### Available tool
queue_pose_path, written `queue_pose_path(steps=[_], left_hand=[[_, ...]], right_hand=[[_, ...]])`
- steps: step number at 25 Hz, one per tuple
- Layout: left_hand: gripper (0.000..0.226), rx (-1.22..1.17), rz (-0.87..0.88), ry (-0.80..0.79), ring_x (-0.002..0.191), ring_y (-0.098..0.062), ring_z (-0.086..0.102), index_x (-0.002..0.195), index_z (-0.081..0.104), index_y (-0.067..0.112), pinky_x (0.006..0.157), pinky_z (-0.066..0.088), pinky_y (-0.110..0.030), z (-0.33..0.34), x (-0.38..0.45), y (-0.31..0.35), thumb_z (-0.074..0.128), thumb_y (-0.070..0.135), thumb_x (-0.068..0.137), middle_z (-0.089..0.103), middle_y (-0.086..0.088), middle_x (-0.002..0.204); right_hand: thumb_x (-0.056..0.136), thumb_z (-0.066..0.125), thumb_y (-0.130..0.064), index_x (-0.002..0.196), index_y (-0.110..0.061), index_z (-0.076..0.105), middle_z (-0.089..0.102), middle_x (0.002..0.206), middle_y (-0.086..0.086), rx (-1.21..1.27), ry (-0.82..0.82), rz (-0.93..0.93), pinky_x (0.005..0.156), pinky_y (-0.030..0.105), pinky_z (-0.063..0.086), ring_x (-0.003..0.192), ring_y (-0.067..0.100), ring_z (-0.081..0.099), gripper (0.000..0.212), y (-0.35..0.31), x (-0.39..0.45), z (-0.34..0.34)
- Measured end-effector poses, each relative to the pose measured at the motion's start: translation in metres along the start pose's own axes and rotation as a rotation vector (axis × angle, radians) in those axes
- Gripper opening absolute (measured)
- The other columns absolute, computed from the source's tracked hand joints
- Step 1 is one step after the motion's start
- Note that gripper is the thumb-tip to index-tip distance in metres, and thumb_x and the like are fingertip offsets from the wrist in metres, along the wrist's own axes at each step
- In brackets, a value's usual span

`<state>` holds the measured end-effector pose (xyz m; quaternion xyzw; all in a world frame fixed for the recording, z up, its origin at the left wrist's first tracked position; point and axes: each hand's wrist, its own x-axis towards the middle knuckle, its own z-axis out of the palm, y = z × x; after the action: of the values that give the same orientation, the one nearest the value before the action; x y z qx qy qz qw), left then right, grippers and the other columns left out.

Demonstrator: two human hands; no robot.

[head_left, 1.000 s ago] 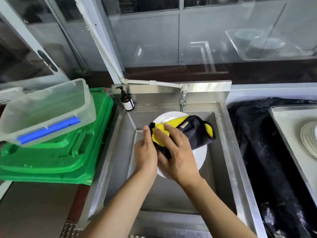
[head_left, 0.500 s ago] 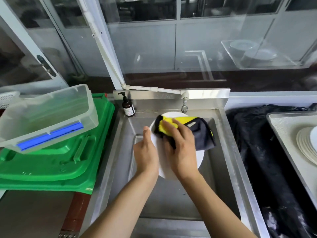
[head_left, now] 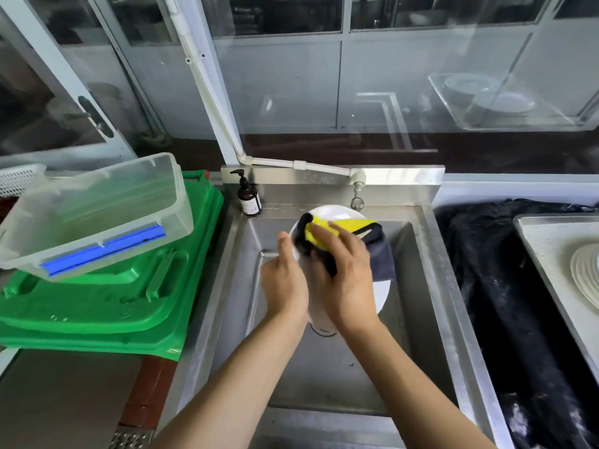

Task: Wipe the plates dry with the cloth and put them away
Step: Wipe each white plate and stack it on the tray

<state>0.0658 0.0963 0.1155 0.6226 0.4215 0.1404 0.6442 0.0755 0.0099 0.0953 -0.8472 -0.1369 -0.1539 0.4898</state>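
A white plate (head_left: pixel 334 212) is held tilted over the steel sink (head_left: pixel 327 367). My left hand (head_left: pixel 283 283) grips its left rim, thumb up along the edge. My right hand (head_left: pixel 345 278) presses a yellow and dark grey cloth (head_left: pixel 377 251) against the plate's face, fingers spread over the cloth. Most of the plate is hidden behind the hands and cloth. A stack of white plates (head_left: pixel 585 273) lies on a tray (head_left: pixel 544 241) at the far right.
A tap (head_left: pixel 357 192) hangs just behind the plate. A brown pump bottle (head_left: pixel 249 199) stands at the sink's back left corner. A clear plastic tub (head_left: pixel 94 212) sits on green lids (head_left: pixel 107 303) at left. Black cloth (head_left: pixel 505 303) covers the counter at right.
My right hand has moved the cloth up and to the left over the plate. The plate has turned more edge-on and upright in my left hand.
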Motion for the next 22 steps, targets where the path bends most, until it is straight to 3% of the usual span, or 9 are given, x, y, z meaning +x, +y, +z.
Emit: queue_pose_path(steps=[2,4,7,10,14,18,22], left_hand=[[0.055,-0.057,-0.054,0.010,0.078,-0.028,0.071,0.073,0.067,0.015,0.073,0.057,-0.039,-0.003,0.012,0.005,0.051,0.063,0.095,0.073,-0.003,0.075],[0.053,-0.128,-0.109,0.002,0.079,-0.026,0.072,0.076,0.068,0.017,0.073,0.058,-0.038,-0.009,0.019,0.006,0.051,0.065,0.093,0.074,0.001,0.070],[0.051,-0.088,-0.110,0.041,0.068,-0.017,0.066,0.071,0.062,0.021,0.061,0.051,-0.031,-0.009,0.015,0.002,0.051,0.065,0.094,0.068,0.009,0.059],[0.055,-0.068,-0.069,0.024,0.066,-0.020,0.068,0.073,0.063,0.017,0.061,0.053,-0.032,-0.001,0.008,-0.006,0.049,0.065,0.095,0.070,0.004,0.062],[0.054,-0.056,-0.046,0.008,0.077,-0.025,0.070,0.077,0.066,0.015,0.073,0.055,-0.037,0.004,0.014,0.000,0.047,0.061,0.098,0.072,-0.003,0.078],[0.054,-0.079,-0.080,-0.003,0.074,-0.019,0.071,0.079,0.067,0.019,0.061,0.052,-0.030,-0.002,0.020,-0.001,0.047,0.065,0.096,0.073,0.007,0.070],[0.052,-0.019,-0.057,0.030,0.071,-0.009,0.063,0.073,0.060,0.026,0.059,0.044,-0.027,-0.006,0.016,-0.003,0.044,0.070,0.095,0.065,0.015,0.073]], right_hand=[[0.091,0.067,-0.023,0.130,-0.025,0.069,0.061,0.134,0.004,-0.055,-0.131,-0.187,0.108,0.039,0.041,0.125,0.026,0.054,0.039,0.000,-0.020,0.000],[0.092,0.068,-0.026,0.131,-0.028,0.067,0.059,0.137,-0.001,-0.089,-0.215,-0.278,0.109,0.033,0.038,0.126,0.023,0.052,0.039,0.012,-0.032,-0.008],[0.094,0.068,-0.016,0.127,-0.023,0.071,0.063,0.132,0.004,-0.119,-0.129,-0.104,0.107,0.040,0.042,0.122,0.027,0.055,0.034,0.028,-0.026,-0.013],[0.097,0.064,-0.013,0.125,-0.021,0.071,0.065,0.129,0.004,-0.124,0.008,0.137,0.108,0.041,0.041,0.122,0.028,0.056,0.030,0.024,0.002,-0.009],[0.090,0.063,-0.018,0.126,-0.023,0.070,0.064,0.129,0.005,-0.056,-0.130,-0.060,0.107,0.036,0.041,0.122,0.024,0.055,0.037,0.002,-0.013,-0.002],[0.095,0.068,-0.023,0.132,-0.033,0.064,0.056,0.139,-0.007,-0.081,-0.228,-0.188,0.109,0.028,0.037,0.125,0.018,0.051,0.038,0.014,-0.051,-0.016],[0.093,0.064,-0.021,0.128,-0.026,0.069,0.060,0.134,0.000,-0.208,-0.179,-0.179,0.105,0.037,0.042,0.116,0.026,0.055,0.035,0.044,-0.062,-0.033]])
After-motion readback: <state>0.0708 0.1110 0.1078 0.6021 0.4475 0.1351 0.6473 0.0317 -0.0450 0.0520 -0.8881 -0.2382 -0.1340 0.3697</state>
